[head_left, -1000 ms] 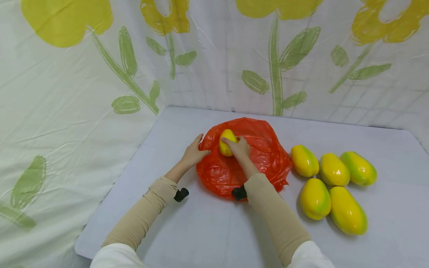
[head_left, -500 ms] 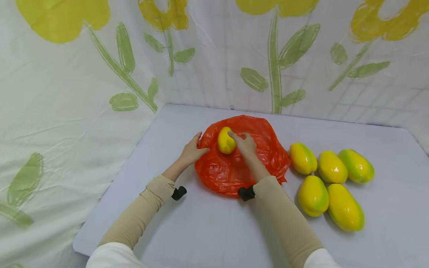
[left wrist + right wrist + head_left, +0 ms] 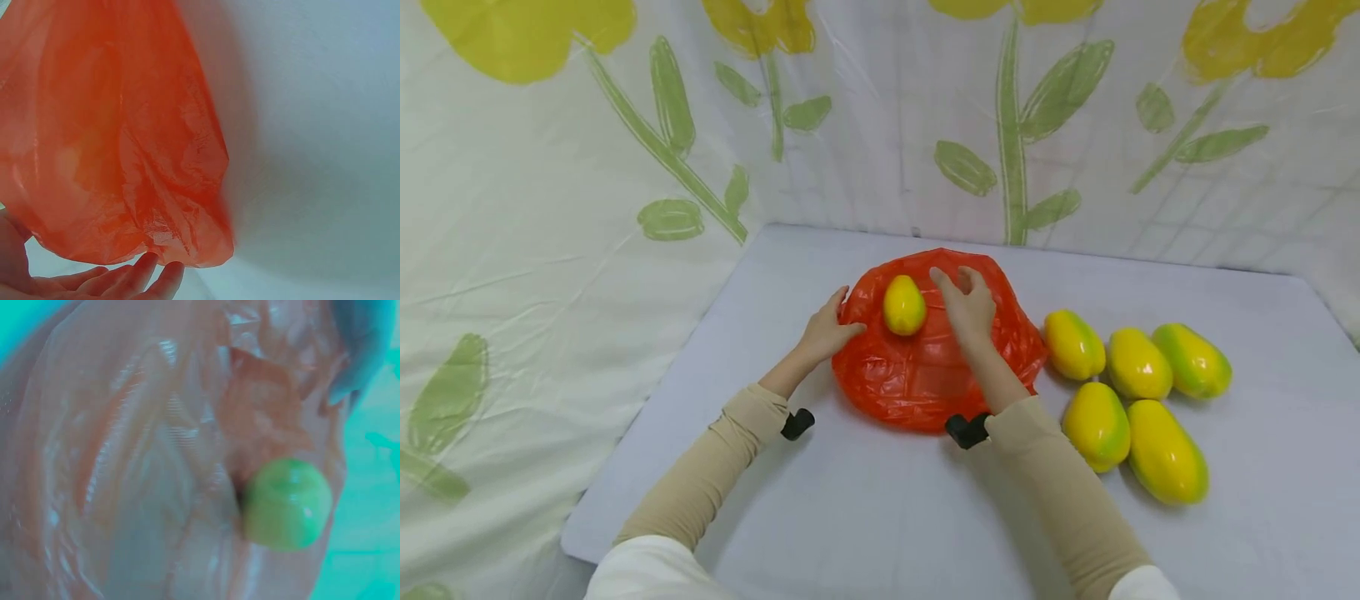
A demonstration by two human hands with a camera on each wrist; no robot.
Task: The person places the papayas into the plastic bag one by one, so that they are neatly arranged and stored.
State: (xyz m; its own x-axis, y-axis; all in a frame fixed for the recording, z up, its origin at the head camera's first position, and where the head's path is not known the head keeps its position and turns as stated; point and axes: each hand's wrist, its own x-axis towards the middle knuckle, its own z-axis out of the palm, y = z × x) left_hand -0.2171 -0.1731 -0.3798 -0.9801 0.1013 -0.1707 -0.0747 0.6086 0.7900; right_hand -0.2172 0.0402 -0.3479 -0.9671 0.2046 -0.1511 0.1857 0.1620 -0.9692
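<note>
A red plastic bag point(image 3: 895, 379) lies spread on the table, with one yellow-green papaya point(image 3: 903, 306) resting on it, shown as a green round end point(image 3: 287, 505) in the right wrist view. My left hand point(image 3: 826, 333) is at the bag's left edge, thumb apart from the fingers. In the left wrist view its loosely extended fingers point(image 3: 145, 270) meet the bag's rim. My right hand point(image 3: 970, 310) hovers over the bag to the right of the papaya, thumb and fingers spread with nothing between them.
Several more papayas point(image 3: 1140, 364) sit grouped on the white table point(image 3: 865, 517), to the right of the bag. A white curtain point(image 3: 880, 167) printed with flowers hangs behind the table and along its left side.
My right hand has let go of the papaya and drawn away to the right, leaving it on the bag. My left hand has stayed at the bag's edge.
</note>
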